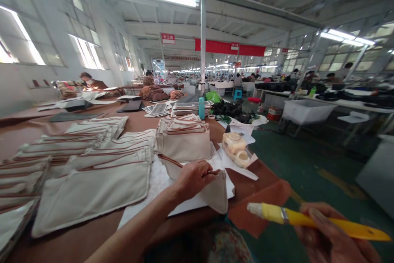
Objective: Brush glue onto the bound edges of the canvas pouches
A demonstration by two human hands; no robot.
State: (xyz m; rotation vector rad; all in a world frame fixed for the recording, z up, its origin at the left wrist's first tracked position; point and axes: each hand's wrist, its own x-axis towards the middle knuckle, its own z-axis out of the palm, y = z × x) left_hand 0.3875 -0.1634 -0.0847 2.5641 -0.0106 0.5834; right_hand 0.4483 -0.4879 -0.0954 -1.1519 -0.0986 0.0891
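Note:
A light grey fabric piece with brown edging is pinched at its top edge by my left hand, over white paper at the table's front. My right hand grips a yellow-handled brush beyond the table's right edge, its pale bristles pointing left. Just behind my left hand stands a stack of similar grey pieces. More overlapping grey pieces lie in rows to the left. A stained cream container with a round opening sits right of the stack.
The table has a brown covering. Toward its back are a teal bottle, black material, brown bundles and dark sheets. A white bin stands across the green floor at right. People sit at distant tables.

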